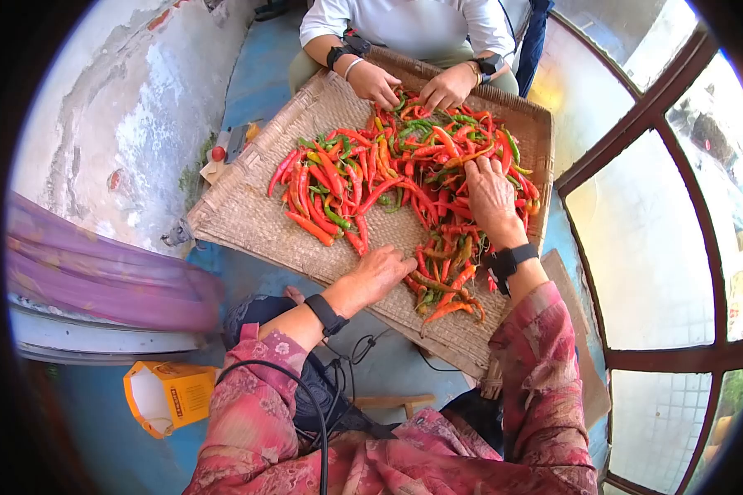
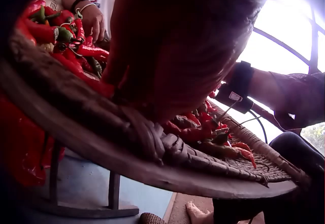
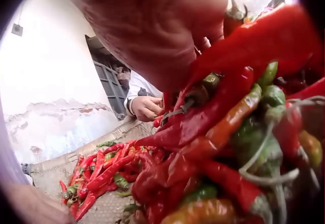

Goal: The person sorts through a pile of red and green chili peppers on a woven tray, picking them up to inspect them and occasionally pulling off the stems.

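A broad heap of chili peppers (image 1: 330,177), mostly red with some green and orange ones, lies on a woven bamboo tray (image 1: 260,219). My right hand (image 1: 492,198) reaches over the right part of the heap, fingertips right at an orange chili pepper (image 1: 470,155); its palm side looms above the peppers in the right wrist view. Low at the heap's front edge, my left hand (image 1: 378,274) lies over the tray, fingers pointing right toward darker, wrinkled chili peppers (image 1: 447,285). In the left wrist view the same hand (image 2: 177,46) covers much of the tray, its fingertips hidden.
Across the tray a person in white works with both hands (image 1: 446,87) in the far peppers. A plastered wall (image 1: 140,107) is at left, framed windows (image 1: 644,239) at right. An orange box (image 1: 173,394) stands on the blue floor, and a black cable (image 1: 318,404) crosses my left sleeve.
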`<state>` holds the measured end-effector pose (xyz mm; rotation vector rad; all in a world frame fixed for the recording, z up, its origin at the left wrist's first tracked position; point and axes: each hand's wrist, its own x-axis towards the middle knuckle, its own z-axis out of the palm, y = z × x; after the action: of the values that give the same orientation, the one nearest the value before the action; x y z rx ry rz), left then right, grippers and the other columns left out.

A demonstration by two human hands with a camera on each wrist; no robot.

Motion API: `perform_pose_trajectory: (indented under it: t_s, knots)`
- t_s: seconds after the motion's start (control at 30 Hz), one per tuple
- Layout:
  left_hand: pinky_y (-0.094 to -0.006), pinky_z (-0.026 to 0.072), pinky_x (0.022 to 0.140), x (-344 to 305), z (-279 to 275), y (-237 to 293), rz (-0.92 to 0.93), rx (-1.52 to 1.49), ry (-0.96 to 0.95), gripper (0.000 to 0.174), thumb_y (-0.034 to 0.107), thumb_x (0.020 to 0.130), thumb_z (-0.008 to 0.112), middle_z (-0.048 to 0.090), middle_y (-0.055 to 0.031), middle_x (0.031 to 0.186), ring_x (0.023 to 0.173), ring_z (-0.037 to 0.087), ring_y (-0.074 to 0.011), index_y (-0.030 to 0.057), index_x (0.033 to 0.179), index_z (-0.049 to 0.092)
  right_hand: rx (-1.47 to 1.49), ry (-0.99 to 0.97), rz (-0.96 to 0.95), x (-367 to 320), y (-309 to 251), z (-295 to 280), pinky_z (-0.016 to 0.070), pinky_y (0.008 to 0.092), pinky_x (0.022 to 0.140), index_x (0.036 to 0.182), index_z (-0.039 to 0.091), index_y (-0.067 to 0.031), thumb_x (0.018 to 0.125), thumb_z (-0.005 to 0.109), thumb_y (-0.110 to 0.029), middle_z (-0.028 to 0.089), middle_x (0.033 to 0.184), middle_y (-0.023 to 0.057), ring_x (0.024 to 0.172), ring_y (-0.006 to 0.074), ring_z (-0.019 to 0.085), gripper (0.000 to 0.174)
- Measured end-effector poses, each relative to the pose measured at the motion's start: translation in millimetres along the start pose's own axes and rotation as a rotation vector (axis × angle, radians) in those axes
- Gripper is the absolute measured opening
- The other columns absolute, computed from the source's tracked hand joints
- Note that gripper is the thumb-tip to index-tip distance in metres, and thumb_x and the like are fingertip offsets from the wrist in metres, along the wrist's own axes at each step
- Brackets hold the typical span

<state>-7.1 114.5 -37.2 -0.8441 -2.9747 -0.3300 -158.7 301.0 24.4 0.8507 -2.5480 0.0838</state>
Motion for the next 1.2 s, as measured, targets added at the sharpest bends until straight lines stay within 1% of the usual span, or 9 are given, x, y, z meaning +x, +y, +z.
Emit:
perform_pose_trajectory:
  t_s: [0.3, 0.37, 0.5, 0.6, 0.77, 0.83, 0.9, 1.03, 1.2]
  knots:
    - [-0.0422, 0.0475, 0.068, -2.9, -17.8, -5.2, -0.013, -0.277, 0.176, 0.016, 0.007, 0.078, 0.060, 0.055, -0.0121, 0.083, 0.081, 0.057, -0.0338, 0.0061, 0.094, 0.057, 0.105, 0.086, -0.207, -36.5, -40.1, -68.0, 0.0507, 0.0396, 0.075, 0.111, 0.053, -0.0038, 0.073, 0.059, -0.003, 0.054, 0.102, 0.0153, 0.095, 0.0333, 0.053, 0.039]
    - [-0.0426, 0.0473, 0.067, -3.2, -25.5, -4.3, -0.043, -0.271, 0.162, 0.015, 0.007, 0.079, 0.060, 0.055, -0.0126, 0.084, 0.080, 0.057, -0.0343, 0.0056, 0.093, 0.056, 0.425, -0.039, -0.250, -65.0, -54.2, -65.0, 0.0505, 0.0388, 0.076, 0.114, 0.052, -0.0027, 0.075, 0.062, -0.007, 0.055, 0.105, 0.0161, 0.096, 0.0331, 0.055, 0.040]
    - [-0.0430, 0.0470, 0.067, -7.1, -42.0, 2.7, -0.096, -0.373, 0.208, 0.011, 0.008, 0.082, 0.059, 0.054, -0.0134, 0.086, 0.081, 0.058, -0.0347, 0.0050, 0.091, 0.054, 0.655, -0.368, 0.017, -102.1, -90.2, -57.5, 0.0511, 0.0407, 0.071, 0.118, 0.054, -0.0030, 0.082, 0.062, -0.015, 0.061, 0.102, 0.0184, 0.083, 0.0364, 0.062, 0.039]
    - [-0.0403, 0.0471, 0.067, -5.7, -43.9, 1.3, -0.080, -0.472, 0.237, 0.008, 0.008, 0.082, 0.060, 0.055, -0.0127, 0.082, 0.079, 0.058, -0.0328, 0.0035, 0.086, 0.054, 0.796, -0.271, 0.041, -106.0, -93.5, -41.3, 0.0494, 0.0428, 0.065, 0.104, 0.055, -0.0047, 0.081, 0.062, -0.016, 0.061, 0.077, 0.0176, 0.076, 0.0356, 0.062, 0.027]
    - [-0.0354, 0.0470, 0.065, 2.5, -45.5, 11.5, -0.080, -0.597, 0.315, 0.010, 0.007, 0.080, 0.062, 0.057, -0.0121, 0.079, 0.074, 0.060, -0.0281, 0.0027, 0.087, 0.055, 1.134, -0.395, 0.109, -109.7, -78.6, -22.7, 0.0493, 0.0400, 0.066, 0.105, 0.056, -0.0010, 0.079, 0.061, -0.012, 0.063, 0.079, 0.0180, 0.076, 0.0348, 0.063, 0.028]
    - [-0.0320, 0.0472, 0.062, 5.6, -49.0, 17.3, -0.013, -0.590, 0.383, 0.009, 0.006, 0.080, 0.062, 0.058, -0.0113, 0.078, 0.071, 0.061, -0.0242, 0.0021, 0.086, 0.057, 1.266, -0.660, 0.280, -108.3, -73.7, -25.8, 0.0490, 0.0404, 0.065, 0.102, 0.058, 0.0001, 0.079, 0.060, -0.011, 0.063, 0.076, 0.0185, 0.075, 0.0353, 0.063, 0.026]
    - [-0.0288, 0.0484, 0.062, 4.4, -62.3, 14.7, -0.081, -0.708, 0.246, 0.010, 0.008, 0.082, 0.062, 0.059, -0.0070, 0.079, 0.070, 0.062, -0.0170, 0.0018, 0.090, 0.058, 1.133, -0.555, 0.131, -105.0, -69.4, -27.9, 0.0485, 0.0421, 0.063, 0.094, 0.059, 0.0012, 0.080, 0.057, -0.011, 0.061, 0.073, 0.0210, 0.073, 0.0369, 0.063, 0.018]
    - [-0.0236, 0.0467, 0.056, 1.9, -77.8, -30.2, -0.408, -1.061, 0.629, 0.010, 0.007, 0.081, 0.064, 0.060, -0.0018, 0.071, 0.061, 0.057, -0.0066, 0.0031, 0.089, 0.061, 0.890, -0.292, 0.147, -101.8, -52.8, -39.0, 0.0474, 0.0408, 0.057, 0.088, 0.059, 0.0016, 0.082, 0.055, -0.009, 0.059, 0.068, 0.0224, 0.066, 0.0350, 0.062, 0.013]
    - [-0.0420, 0.0495, 0.065, 14.3, -54.3, -70.4, -0.401, -0.238, 0.570, 0.009, 0.011, 0.077, 0.064, 0.059, -0.0130, 0.074, 0.071, 0.059, -0.0357, 0.0071, 0.082, 0.057, 0.754, -0.017, 0.353, -88.4, -27.0, -53.7, 0.0479, 0.0377, 0.058, 0.109, 0.057, -0.0015, 0.084, 0.059, -0.011, 0.062, 0.070, 0.0168, 0.062, 0.0288, 0.061, 0.027]
